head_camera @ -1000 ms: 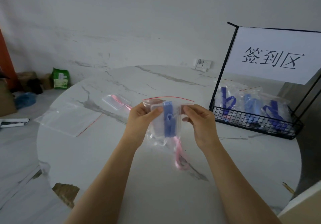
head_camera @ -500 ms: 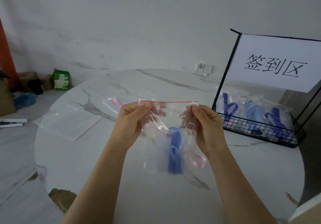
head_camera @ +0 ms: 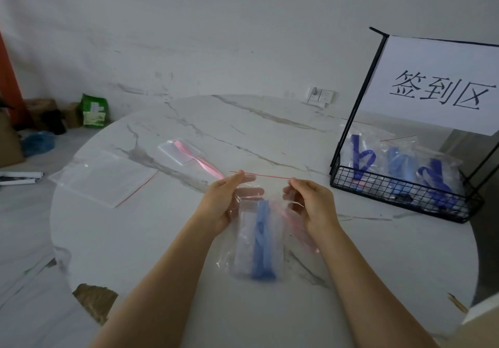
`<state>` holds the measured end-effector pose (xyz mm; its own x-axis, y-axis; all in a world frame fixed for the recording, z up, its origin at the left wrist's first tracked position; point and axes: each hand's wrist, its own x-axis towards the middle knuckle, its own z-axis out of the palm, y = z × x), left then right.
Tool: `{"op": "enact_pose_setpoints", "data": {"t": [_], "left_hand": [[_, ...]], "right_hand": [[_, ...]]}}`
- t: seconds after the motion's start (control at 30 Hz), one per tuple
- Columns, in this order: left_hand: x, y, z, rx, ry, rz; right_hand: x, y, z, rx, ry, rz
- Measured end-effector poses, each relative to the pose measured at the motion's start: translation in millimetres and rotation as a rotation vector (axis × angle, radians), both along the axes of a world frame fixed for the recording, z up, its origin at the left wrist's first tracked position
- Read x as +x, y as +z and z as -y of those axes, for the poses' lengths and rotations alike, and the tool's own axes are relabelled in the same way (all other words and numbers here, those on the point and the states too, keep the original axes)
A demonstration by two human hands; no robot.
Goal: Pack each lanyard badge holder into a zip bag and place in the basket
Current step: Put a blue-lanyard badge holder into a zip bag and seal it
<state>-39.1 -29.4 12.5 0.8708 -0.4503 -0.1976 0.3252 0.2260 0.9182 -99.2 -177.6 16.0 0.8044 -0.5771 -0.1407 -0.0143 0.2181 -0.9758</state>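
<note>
Since a second ago: holder (head_camera: 261,239) has dropped from the bag mouth to the bottom of the bag (head_camera: 272,188).

Left hand (head_camera: 221,202) pinches the bag's top-left corner, right hand (head_camera: 313,204) the top-right. Red zip line is stretched between them; whether it is sealed, cannot tell.

Holder hangs inside, long axis running down toward the person, square to the zip.

Basket (head_camera: 399,194) stands right of the grip, beyond the right hand, which is the nearer; packed bags (head_camera: 405,158) already in it.

Marble table (head_camera: 135,239) below. Pink holder (head_camera: 183,150) and empty bags (head_camera: 102,177) lie to the left. Sign (head_camera: 442,86) stands over the basket.
</note>
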Motion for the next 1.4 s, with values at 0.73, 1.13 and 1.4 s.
{"op": "enact_pose_setpoints", "data": {"t": [0.73,1.13,1.4], "left_hand": [[-7.4,0.9,4.9,0.017,0.057,0.054],[-7.8,-1.6,8.2,0.044,0.062,0.07],[-13.4,4.6,9.3,0.046,0.023,0.055]], "right_hand": [[-1.5,2.9,2.7,-0.062,0.137,0.058],[-0.7,1.7,2.8,0.024,0.171,0.109],[0.7,-0.7,2.7,-0.02,0.162,0.113]]}}
